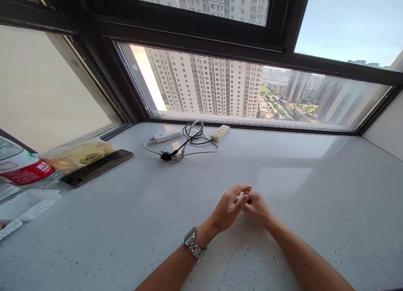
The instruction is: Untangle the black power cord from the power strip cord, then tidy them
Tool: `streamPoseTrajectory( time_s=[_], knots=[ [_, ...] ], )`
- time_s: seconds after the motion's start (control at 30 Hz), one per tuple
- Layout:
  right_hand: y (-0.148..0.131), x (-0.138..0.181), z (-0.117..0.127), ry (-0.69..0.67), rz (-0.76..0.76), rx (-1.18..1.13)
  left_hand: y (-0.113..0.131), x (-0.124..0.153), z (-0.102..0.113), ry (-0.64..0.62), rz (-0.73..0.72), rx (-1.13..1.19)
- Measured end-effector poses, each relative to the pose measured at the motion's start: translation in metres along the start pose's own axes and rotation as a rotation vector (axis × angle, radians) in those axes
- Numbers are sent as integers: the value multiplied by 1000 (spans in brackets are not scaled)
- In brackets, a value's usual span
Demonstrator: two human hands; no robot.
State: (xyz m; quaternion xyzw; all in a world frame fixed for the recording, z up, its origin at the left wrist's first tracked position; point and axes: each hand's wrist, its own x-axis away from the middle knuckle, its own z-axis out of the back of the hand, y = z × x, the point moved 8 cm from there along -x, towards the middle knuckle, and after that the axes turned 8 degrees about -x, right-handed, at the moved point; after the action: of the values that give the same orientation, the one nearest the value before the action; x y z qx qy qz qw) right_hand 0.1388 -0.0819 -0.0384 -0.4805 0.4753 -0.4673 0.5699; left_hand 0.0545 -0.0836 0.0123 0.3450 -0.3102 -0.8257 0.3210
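Note:
Both hands meet low over the speckled white sill. My left hand [230, 208], with a metal-band watch [193, 242] on its wrist, has its thumb and fingers apart. Its fingertips reach over to the fingers of my right hand [257, 206]. The right fingers are curled inward and mostly hidden behind the left thumb. A small dark patch shows between the hands; whether it is an object or shadow I cannot make out.
Toward the window lie a white power strip [168, 136], a cream power strip [220, 133], tangled cables and a black plug [166, 156]. At left are a phone [97, 168], a yellow packet [85, 154], a red-labelled bottle [27, 171] and a white tray [34, 205].

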Motion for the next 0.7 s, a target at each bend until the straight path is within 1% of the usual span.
streamPoseTrajectory(
  time_s=[0.07,0.13,0.17,0.23,0.33,0.37,0.43,0.5,0.57,0.7],
  knots=[
    [0,-1,2,7,84,59,13,-1,-13,60,-48,140],
    [2,-2,13,60,115,154,21,-2,-19,92,-105,223],
    [3,-3,20,87,112,209,24,-2,-20,95,-143,246],
    [4,-4,29,95,103,270,29,0,-21,61,-226,253],
    [1,-4,33,57,155,222,32,5,-22,-22,-315,174],
    [-1,-4,34,57,179,203,32,7,-23,-43,-338,128],
    [-2,-4,39,93,200,161,32,9,-22,-46,-381,26],
    [3,-5,43,134,165,85,31,9,-20,-9,-403,-64],
    [8,-6,45,137,119,5,30,9,-17,37,-417,-145],
    [6,-6,39,43,104,-36,30,10,-6,127,-458,-268]
  ],
)
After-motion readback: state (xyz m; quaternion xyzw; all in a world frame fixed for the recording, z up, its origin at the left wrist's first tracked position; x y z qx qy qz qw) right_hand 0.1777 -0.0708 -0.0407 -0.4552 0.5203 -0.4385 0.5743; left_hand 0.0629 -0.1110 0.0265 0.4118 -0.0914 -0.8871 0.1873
